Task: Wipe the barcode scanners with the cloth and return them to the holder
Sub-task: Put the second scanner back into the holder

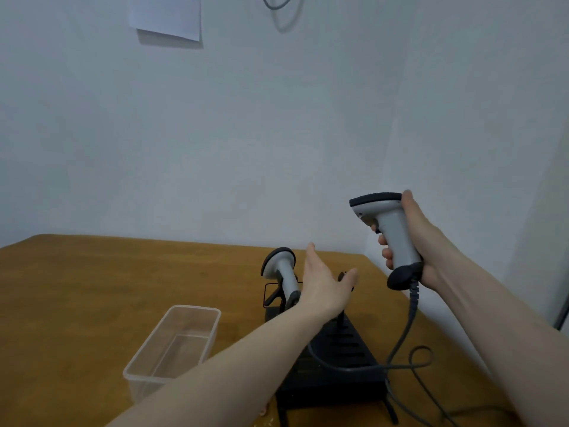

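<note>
- Grey-and-black barcode scanner (388, 235) is up in the air, above and right of the holder (335, 352); right hand (418, 241) has it by the handle, grip clenched round it, fingers wrapped on the front, head pointing left.
- Its cable (409, 331) drops from the handle base and loops over the holder's right edge onto the bench (92, 288); a loose loop lies just right of the holder.
- Second scanner (281, 274) sits upright at the holder's far left corner, in the wire cradle, untouched.
- Left hand (326, 285) hangs over the holder's far end, grip released, fingers straight, holding nothing; it sits between the seated scanner and the lifted one.
- Clear plastic tub (175, 343) stands just left of the holder; looks to hold nothing, though clear walls make that hard to confirm.
- No cloth visible anywhere, so cannot tell if this scanner has been wiped yet.
- Likely step: either fetch the cloth or seat the lifted scanner back at the holder's right-hand post.
- To do it well if seating: bring the scanner down head-up over the free post behind the left hand, keep the handle vertical, let the left hand steady the holder so it does not slide.
- Watch the cable: slack near the holder's right edge could snag a post or drag the base; feed it clear first.
- Keep away from the seated scanner, which stands near the free slot and could get knocked.
- If wiping comes first, hold the handle firm and keep the window facing left for access.
</note>
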